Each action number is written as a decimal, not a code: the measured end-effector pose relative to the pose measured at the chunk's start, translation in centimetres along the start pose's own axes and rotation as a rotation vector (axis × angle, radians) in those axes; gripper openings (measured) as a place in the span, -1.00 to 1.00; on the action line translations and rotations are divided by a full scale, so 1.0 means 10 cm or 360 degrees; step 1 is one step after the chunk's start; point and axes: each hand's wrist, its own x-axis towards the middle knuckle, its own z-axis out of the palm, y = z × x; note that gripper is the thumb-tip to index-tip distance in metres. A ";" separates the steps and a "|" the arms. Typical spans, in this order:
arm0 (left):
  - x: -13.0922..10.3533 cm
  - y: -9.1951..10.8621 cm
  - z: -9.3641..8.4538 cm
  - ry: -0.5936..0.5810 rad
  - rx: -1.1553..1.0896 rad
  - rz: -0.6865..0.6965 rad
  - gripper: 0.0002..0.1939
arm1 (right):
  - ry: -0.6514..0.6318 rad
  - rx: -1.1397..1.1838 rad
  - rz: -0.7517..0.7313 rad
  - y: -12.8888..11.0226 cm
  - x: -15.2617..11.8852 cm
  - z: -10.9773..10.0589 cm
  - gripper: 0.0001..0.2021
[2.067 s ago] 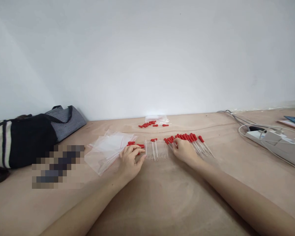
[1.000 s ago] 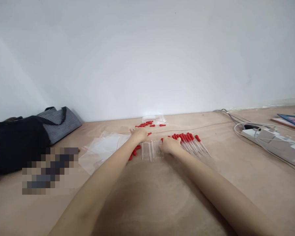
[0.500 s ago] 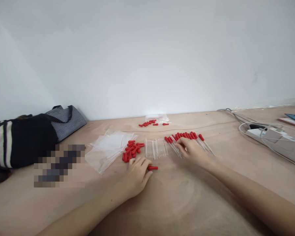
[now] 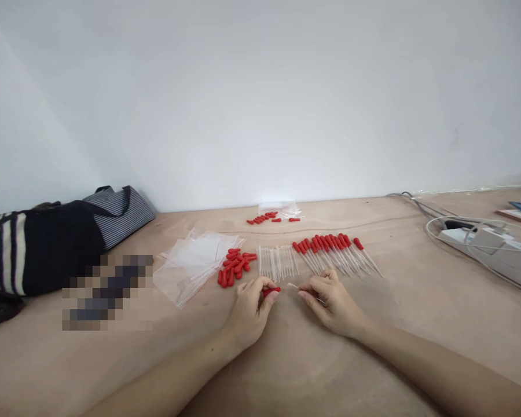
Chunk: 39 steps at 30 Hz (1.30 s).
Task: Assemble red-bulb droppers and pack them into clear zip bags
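Note:
Between thumb and fingers, my left hand (image 4: 252, 307) pinches a red rubber dropper bulb (image 4: 272, 291), its narrow end towards the right. Facing it, my right hand (image 4: 330, 301) is closed on a clear dropper tube (image 4: 292, 285), one end poking out to the left. A small gap separates bulb and tube. Just beyond my left hand lies a heap of loose red bulbs (image 4: 234, 266). Bare clear tubes (image 4: 278, 262) lie side by side behind the gap. Past my right hand is a row of droppers (image 4: 330, 246) with red bulbs on their tubes.
Clear zip bags (image 4: 195, 260) are spread left of the bulbs. Near the wall lie more red bulbs (image 4: 263, 218) and a bag with tubes (image 4: 280, 208). A dark bag (image 4: 61, 243) stands at the left. A white power strip (image 4: 490, 255) with cables is at the right.
My right hand has come away from the dropper row towards me and left, now with a bare tube in it. My left hand has turned slightly and moved a little right with the bulb.

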 end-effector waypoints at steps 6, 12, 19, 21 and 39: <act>0.00 0.03 0.00 0.0001 0.0007 0.0031 -0.87 | -0.0024 -0.0009 -0.0050 -0.06 0.01 0.01 -0.81; 0.01 0.05 0.00 0.0036 0.0010 0.0068 -0.86 | -0.0003 -0.0033 -0.0092 -0.12 0.04 0.04 -0.80; 0.00 0.06 0.00 0.0036 -0.0008 0.0079 -0.86 | 0.0003 -0.0074 -0.0191 -0.11 0.02 0.03 -0.82; 0.00 0.07 0.00 0.0016 0.0000 0.0088 -0.87 | 0.0004 -0.0129 -0.0247 -0.10 0.03 0.00 -0.81; -0.04 0.07 0.02 0.0017 0.0098 0.0287 -0.88 | 0.0079 -0.0300 -0.0460 -0.08 0.07 0.03 -0.76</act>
